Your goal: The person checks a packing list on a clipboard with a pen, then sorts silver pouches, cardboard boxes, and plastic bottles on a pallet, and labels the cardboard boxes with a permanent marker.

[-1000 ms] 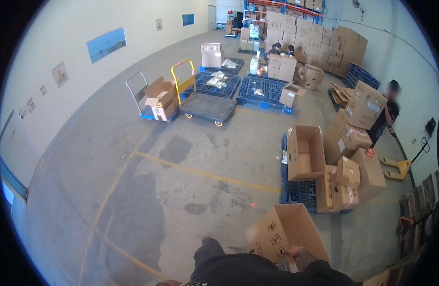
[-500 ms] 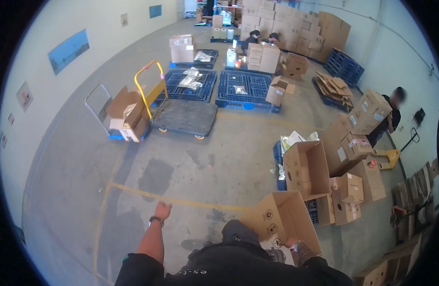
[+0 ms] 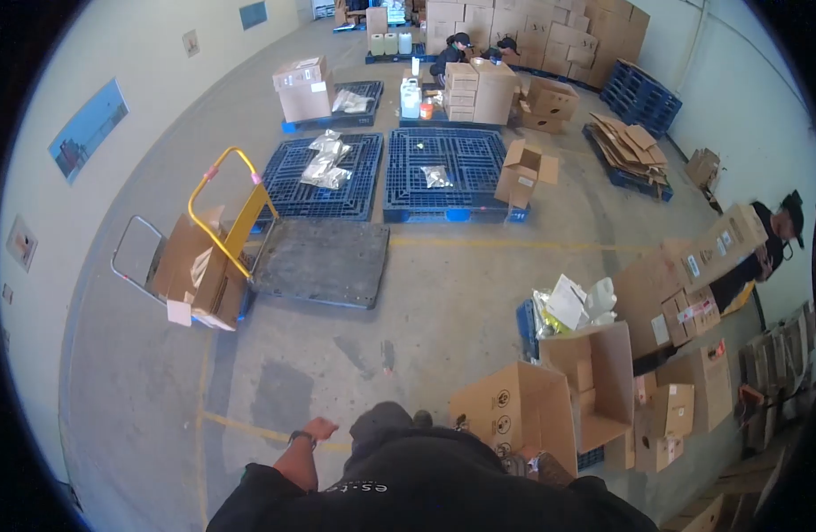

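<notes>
My left hand [image 3: 319, 429] hangs over the bare floor to my left, a dark band at its wrist. Its fingers are loosely bent and nothing shows in them. On my right, my right hand [image 3: 533, 464] is at the near side of a large open cardboard box [image 3: 482, 412] with round dark symbols printed on it. That hand is partly hidden by the box and looks closed on its wall. The box is tilted, with its open side facing right. Just beyond it stands a second open cardboard box [image 3: 611, 377], very close to or touching the first.
Behind the boxes lie silver bags and papers [image 3: 568, 301] on a blue pallet. Stacked cartons [image 3: 670, 293] and a person [image 3: 749, 257] are at right. Ahead are a flat trolley [image 3: 324, 262], a box on a cart [image 3: 195, 279] and blue pallets [image 3: 461, 160]. Two people crouch farther back.
My view has moved forward, and the second box is now nearer. The box at my right hand has moved along with me. My left hand has dropped lower in view.
</notes>
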Demonstrator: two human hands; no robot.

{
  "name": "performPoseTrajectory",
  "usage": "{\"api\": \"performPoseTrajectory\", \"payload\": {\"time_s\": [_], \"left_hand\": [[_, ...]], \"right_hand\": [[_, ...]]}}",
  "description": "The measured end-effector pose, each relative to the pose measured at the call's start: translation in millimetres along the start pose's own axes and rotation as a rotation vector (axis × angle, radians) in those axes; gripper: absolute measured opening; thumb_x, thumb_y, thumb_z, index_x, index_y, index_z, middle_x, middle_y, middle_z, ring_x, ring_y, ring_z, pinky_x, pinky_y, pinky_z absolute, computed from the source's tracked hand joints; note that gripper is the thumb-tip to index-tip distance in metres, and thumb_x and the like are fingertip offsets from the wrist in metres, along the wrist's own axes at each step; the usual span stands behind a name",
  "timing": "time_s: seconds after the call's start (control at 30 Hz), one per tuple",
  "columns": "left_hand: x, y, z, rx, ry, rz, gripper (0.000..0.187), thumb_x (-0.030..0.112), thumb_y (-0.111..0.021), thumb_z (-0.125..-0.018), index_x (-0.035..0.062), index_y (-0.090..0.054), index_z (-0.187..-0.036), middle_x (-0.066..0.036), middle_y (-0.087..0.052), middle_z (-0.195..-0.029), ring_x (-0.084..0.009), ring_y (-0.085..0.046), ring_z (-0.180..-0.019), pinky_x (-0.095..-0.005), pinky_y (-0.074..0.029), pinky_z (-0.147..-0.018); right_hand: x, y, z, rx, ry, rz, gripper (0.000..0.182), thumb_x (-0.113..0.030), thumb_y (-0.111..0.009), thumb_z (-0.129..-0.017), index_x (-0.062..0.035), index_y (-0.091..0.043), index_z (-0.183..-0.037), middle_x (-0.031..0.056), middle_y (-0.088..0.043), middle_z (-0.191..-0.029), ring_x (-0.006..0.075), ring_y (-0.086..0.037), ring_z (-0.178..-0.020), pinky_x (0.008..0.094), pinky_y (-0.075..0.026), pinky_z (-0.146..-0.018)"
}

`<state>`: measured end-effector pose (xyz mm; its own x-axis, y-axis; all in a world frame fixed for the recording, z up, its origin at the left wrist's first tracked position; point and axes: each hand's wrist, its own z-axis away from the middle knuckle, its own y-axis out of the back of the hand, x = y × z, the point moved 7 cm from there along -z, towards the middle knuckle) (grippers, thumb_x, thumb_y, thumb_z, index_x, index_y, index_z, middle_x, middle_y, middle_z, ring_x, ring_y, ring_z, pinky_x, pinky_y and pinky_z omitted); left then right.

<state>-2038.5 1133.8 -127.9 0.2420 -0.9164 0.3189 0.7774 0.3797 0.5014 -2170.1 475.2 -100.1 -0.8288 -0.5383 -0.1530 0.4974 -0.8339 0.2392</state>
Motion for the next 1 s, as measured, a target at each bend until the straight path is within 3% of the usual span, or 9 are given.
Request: {"api": "performPoseTrajectory", "payload": {"time_s": [0.17,0.23,0.27,0.33,0.4,0.53,0.73,0.87,1.0], "left_hand": [[-19.6,41.8,-5.7,-0.026,0.143,0.503,0.03,0.028,-0.064,-0.083,0.0081,-0.064,-0.105,-0.014,-0.067,-0.092,-0.0248,-0.067,-0.086,-0.0413,-0.052,-0.074],[0.6,101.2,-13.4,0.013,0.553,0.776,0.028,0.024,-0.062,-0.084,0.0119,-0.064,-0.108,-0.017,-0.067,-0.1,-0.0299,-0.067,-0.091,-0.0457,-0.053,-0.077],[-42.2,102.8,-59.3,0.013,0.547,0.785,0.028,0.024,-0.062,-0.084,0.0119,-0.064,-0.108,-0.017,-0.067,-0.1,-0.0299,-0.067,-0.091,-0.0457,-0.053,-0.077],[-10.5,160.2,-169.1,0.073,-0.38,-0.212,0.027,0.024,-0.061,-0.085,0.0138,-0.064,-0.109,-0.016,-0.067,-0.105,-0.0333,-0.066,-0.095,-0.0492,-0.052,-0.08],[19.4,243.9,-214.9,0.127,0.055,0.356,0.029,0.027,-0.058,-0.086,0.0131,-0.064,-0.111,-0.016,-0.067,-0.104,-0.0346,-0.065,-0.097,-0.0492,-0.051,-0.083],[170.1,468.7,-227.5,0.472,0.01,0.231,0.052,0.048,-0.06,-0.083,0.0061,-0.063,-0.115,-0.02,-0.064,-0.114,-0.0392,-0.059,-0.109,-0.0477,-0.047,-0.091],[286.1,662.4,-328.0,0.58,-0.389,0.611,0.047,0.04,-0.066,-0.084,0.0013,-0.061,-0.11,-0.016,-0.067,-0.102,-0.0295,-0.064,-0.097,-0.0383,-0.049,-0.086],[289.1,744.9,-396.6,0.58,-0.343,0.687,0.045,0.039,-0.066,-0.085,0.002,-0.061,-0.11,-0.014,-0.068,-0.101,-0.0264,-0.064,-0.094,-0.0379,-0.049,-0.085],[185.9,730.9,-487.7,0.495,0.063,0.475,0.046,0.04,-0.066,-0.083,0.0043,-0.062,-0.111,-0.012,-0.068,-0.101,-0.026,-0.064,-0.099,-0.0399,-0.049,-0.086]], "right_hand": [[-116.4,62.6,-31.1,-0.025,-0.026,0.089,0.047,-0.04,-0.061,-0.088,0.0036,-0.064,-0.105,0.0161,-0.066,-0.087,0.0249,-0.066,-0.077,0.0422,-0.055,-0.059],[-151.5,78.6,-58.1,-0.195,0.228,0.1,0.043,-0.038,-0.063,-0.086,-0.0021,-0.066,-0.107,0.0141,-0.067,-0.09,0.0212,-0.065,-0.082,0.044,-0.054,-0.063],[-182.9,94.2,-64.9,-0.188,0.229,0.108,0.043,-0.038,-0.063,-0.086,-0.0021,-0.066,-0.107,0.0141,-0.067,-0.09,0.0212,-0.065,-0.082,0.044,-0.054,-0.063],[-240.3,133.2,-74.4,-0.138,0.218,0.087,0.041,-0.037,-0.064,-0.084,-0.0027,-0.066,-0.107,0.0142,-0.067,-0.09,0.0226,-0.065,-0.082,0.0445,-0.054,-0.065],[-283.1,179.8,-77.5,-0.084,0.194,0.067,0.04,-0.036,-0.066,-0.082,-0.0034,-0.065,-0.107,0.0143,-0.067,-0.09,0.024,-0.065,-0.083,0.0449,-0.054,-0.066],[-370.0,248.2,-95.7,-0.013,0.165,0.013,0.039,-0.033,-0.07,-0.079,-0.0046,-0.065,-0.106,0.0146,-0.066,-0.09,0.0268,-0.065,-0.084,0.0458,-0.053,-0.069],[-496.2,286.9,-143.1,0.032,0.118,-0.106,0.039,-0.029,-0.075,-0.074,-0.0066,-0.064,-0.105,0.015,-0.066,-0.09,0.0309,-0.065,-0.085,0.0472,-0.052,-0.074],[-611.5,337.8,-200.4,-0.006,0.601,0.096,0.049,-0.019,-0.082,-0.06,-0.009,-0.062,-0.104,0.0154,-0.062,-0.083,0.0375,-0.062,-0.083,0.0484,-0.051,-0.071],[-747.1,399.9,-198.8,-0.178,0.85,0.281,0.037,-0.031,-0.066,-0.089,-0.0037,-0.065,-0.114,0.0104,-0.067,-0.092,0.0226,-0.063,-0.081,0.0424,-0.054,-0.063]]}}
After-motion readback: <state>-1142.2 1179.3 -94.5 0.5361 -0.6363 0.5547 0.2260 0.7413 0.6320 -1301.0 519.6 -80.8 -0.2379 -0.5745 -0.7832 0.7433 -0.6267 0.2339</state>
